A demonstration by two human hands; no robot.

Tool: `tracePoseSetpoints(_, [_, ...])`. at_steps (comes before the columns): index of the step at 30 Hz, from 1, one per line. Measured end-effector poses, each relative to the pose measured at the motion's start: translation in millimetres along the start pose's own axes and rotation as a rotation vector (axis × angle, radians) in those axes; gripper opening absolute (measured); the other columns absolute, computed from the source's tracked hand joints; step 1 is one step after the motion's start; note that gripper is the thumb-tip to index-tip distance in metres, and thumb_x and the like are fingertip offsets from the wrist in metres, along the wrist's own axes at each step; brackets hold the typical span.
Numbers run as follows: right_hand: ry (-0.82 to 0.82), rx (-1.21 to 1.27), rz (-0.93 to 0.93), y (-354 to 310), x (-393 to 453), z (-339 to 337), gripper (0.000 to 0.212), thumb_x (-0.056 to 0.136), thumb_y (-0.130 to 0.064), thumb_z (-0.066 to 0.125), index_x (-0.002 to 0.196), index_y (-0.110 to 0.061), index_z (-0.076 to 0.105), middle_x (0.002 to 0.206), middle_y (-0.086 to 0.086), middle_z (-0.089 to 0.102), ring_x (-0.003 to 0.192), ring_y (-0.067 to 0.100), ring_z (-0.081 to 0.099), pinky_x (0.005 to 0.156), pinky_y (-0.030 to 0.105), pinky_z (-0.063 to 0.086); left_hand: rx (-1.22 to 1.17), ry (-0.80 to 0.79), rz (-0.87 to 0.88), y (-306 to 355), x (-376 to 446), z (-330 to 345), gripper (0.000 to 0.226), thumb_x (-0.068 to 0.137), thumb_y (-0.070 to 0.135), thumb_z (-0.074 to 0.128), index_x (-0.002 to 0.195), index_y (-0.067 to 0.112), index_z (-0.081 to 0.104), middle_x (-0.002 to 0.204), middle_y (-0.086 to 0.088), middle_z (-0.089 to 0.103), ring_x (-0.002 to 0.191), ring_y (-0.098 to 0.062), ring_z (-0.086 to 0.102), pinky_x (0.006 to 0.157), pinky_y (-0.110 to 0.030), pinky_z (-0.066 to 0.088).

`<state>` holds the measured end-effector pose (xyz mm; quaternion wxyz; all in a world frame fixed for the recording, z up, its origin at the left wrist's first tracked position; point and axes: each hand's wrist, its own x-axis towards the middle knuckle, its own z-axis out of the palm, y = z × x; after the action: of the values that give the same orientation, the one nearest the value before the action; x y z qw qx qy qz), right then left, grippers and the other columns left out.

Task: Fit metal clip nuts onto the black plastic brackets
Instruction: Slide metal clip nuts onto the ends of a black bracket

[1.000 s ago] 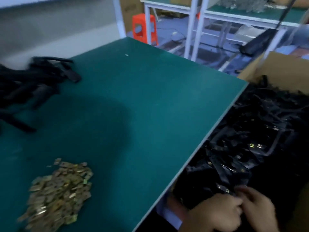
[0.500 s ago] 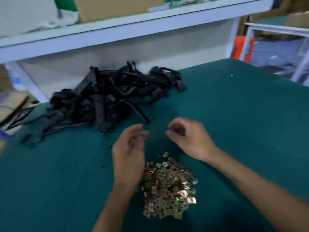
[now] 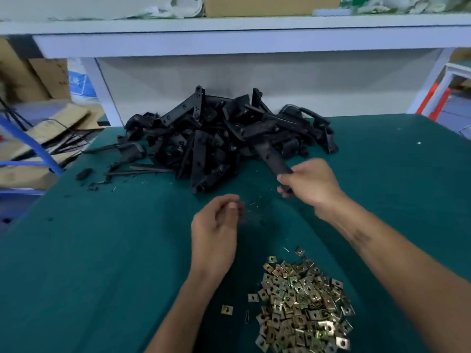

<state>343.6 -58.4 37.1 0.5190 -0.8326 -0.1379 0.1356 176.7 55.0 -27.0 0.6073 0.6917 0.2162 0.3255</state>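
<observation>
Right hand (image 3: 312,183): fingers curled round the near end of 1 black plastic bracket (image 3: 271,155). The bracket's far end lies in or against the bracket pile (image 3: 216,138); I cannot tell whether it is lifted free.

Left hand (image 3: 215,226): raised above the desk (image 3: 89,250), near the right hand but apart from it. Fingers loosely curled, thumb (image 3: 230,212) close to the fingertips. The area at the fingertips is blurred, so I cannot tell whether they pinch anything.

Bracket pile: a tangled heap of black plastic parts at the far middle of the green desk, against the back edge. Several loose black pieces (image 3: 84,174) and fragments lie on the desk to its left.

Clip nuts (image 3: 303,307): a heap of brass-coloured metal squares at the near right of the desk, between the 2 forearms. 2 stray clip nuts (image 3: 226,309) lie just to the left of the heap, apart from it.

Surroundings: a white shelf (image 3: 229,39) runs above the desk's back edge, with a cardboard box (image 3: 257,6) on it. Flattened cardboard (image 3: 38,128) sits beyond the left edge of the desk.
</observation>
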Motion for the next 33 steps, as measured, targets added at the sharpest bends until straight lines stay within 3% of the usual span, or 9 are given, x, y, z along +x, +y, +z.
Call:
tracePoseSetpoints(2, [-0.227,0.321,0.093,1.4,-25.3,-6.8,0.021,0.088,-0.009,0.077,0.103,0.003,0.071,0.082,0.013,0.077,0.065,0.019,0.072,0.056,0.027,0.053,-0.161,-0.112,-0.118,4.4,-2.4,5.9,0.035,0.101,0.033,0.056,0.128,0.013,0.064,0.116,0.005,0.072,0.107,-0.015,0.07,0.089,-0.031,0.058])
tracePoseSetpoints(4, [-0.455,0.394,0.077,8.0,-49.6,-5.7,0.031,0.084,-0.014,0.078,0.112,-0.002,0.071,0.091,0.017,0.078,0.073,0.022,0.073,0.062,0.025,0.054,-0.341,-0.177,-0.222,10.3,-3.2,10.3,0.055,0.095,0.046,0.053,0.136,0.009,0.056,0.124,-0.003,0.069,0.111,-0.018,0.068,0.094,-0.034,0.056])
tracePoseSetpoints(8, [-0.689,-0.007,-0.194,13.8,-83.8,5.7,0.018,0.095,-0.023,0.069,0.111,-0.023,0.075,0.095,-0.004,0.079,0.086,0.01,0.075,0.077,0.02,0.058,-0.637,-0.04,-0.295,25.0,-0.7,7.6,0.036,0.102,0.039,0.048,0.125,0.012,0.054,0.118,-0.007,0.072,0.1,-0.022,0.072,0.083,-0.045,0.059])
tracePoseSetpoints(10, [-0.632,-0.27,-0.378,18.2,-86.7,5.3,0.014,0.097,-0.033,0.067,0.106,-0.03,0.077,0.094,-0.02,0.077,0.087,-0.002,0.072,0.08,0.014,0.055,-0.641,0.064,-0.279,27.1,1.5,1.1,0.023,0.107,0.03,0.044,0.115,0.011,0.056,0.106,-0.006,0.074,0.079,-0.022,0.071,0.065,-0.037,0.059])
tracePoseSetpoints(12, [-0.48,-0.281,-0.426,23.4,-82.4,-1.6,0.012,0.095,-0.031,0.07,0.104,-0.029,0.078,0.091,-0.021,0.076,0.086,-0.005,0.07,0.08,0.013,0.054,-0.617,0.105,-0.224,26.3,4.3,-6.6,0.014,0.108,0.023,0.046,0.108,0.014,0.056,0.087,-0.005,0.066,0.064,-0.019,0.06,0.053,-0.03,0.05])
tracePoseSetpoints(16, [-0.406,-0.238,-0.349,50.1,-73.3,-20.0,0.016,0.088,-0.019,0.077,0.1,-0.031,0.078,0.091,-0.021,0.073,0.091,-0.004,0.066,0.078,0.009,0.046,-0.514,-0.042,-0.261,20.2,5.8,-12.4,0.013,0.106,0.012,0.047,0.113,0.008,0.057,0.079,-0.007,0.067,0.064,-0.026,0.066,0.057,-0.03,0.054])
tracePoseSetpoints(20, [-0.559,-0.236,-0.347,62.5,-73.3,-25.2,0.015,0.084,-0.026,0.079,0.096,-0.035,0.078,0.093,-0.015,0.065,0.083,0.001,0.06,0.073,0.012,0.042,-0.383,-0.29,-0.284,13.0,1.6,-3.3,0.023,0.106,0.003,0.041,0.123,0.007,0.055,0.109,-0.005,0.073,0.078,-0.037,0.073,0.062,-0.034,0.058])
tracePoseSetpoints(27, [-0.55,-0.332,-0.418,58.4,-74.2,-17.7,0.023,0.083,-0.03,0.082,0.104,-0.038,0.078,0.094,-0.015,0.058,0.083,0.001,0.054,0.071,0.019,0.04,-0.412,-0.315,-0.248,8.7,3.9,-4.8,0.013,0.103,0.002,0.043,0.112,0.004,0.052,0.088,-0.013,0.058,0.064,-0.024,0.051,0.055,-0.034,0.044])
tracePoseSetpoints(33, [-0.519,-0.393,-0.396,53.1,-77.6,-9.7,0.012,0.081,-0.031,0.081,0.09,-0.04,0.078,0.086,-0.012,0.054,0.078,0.0,0.053,0.063,0.017,0.037,-0.289,-0.334,-0.31,10.1,14.4,4.3,0.014,0.104,0.0,0.043,0.107,0.0,0.057,0.078,-0.01,0.059,0.068,-0.022,0.062,0.063,-0.029,0.056])
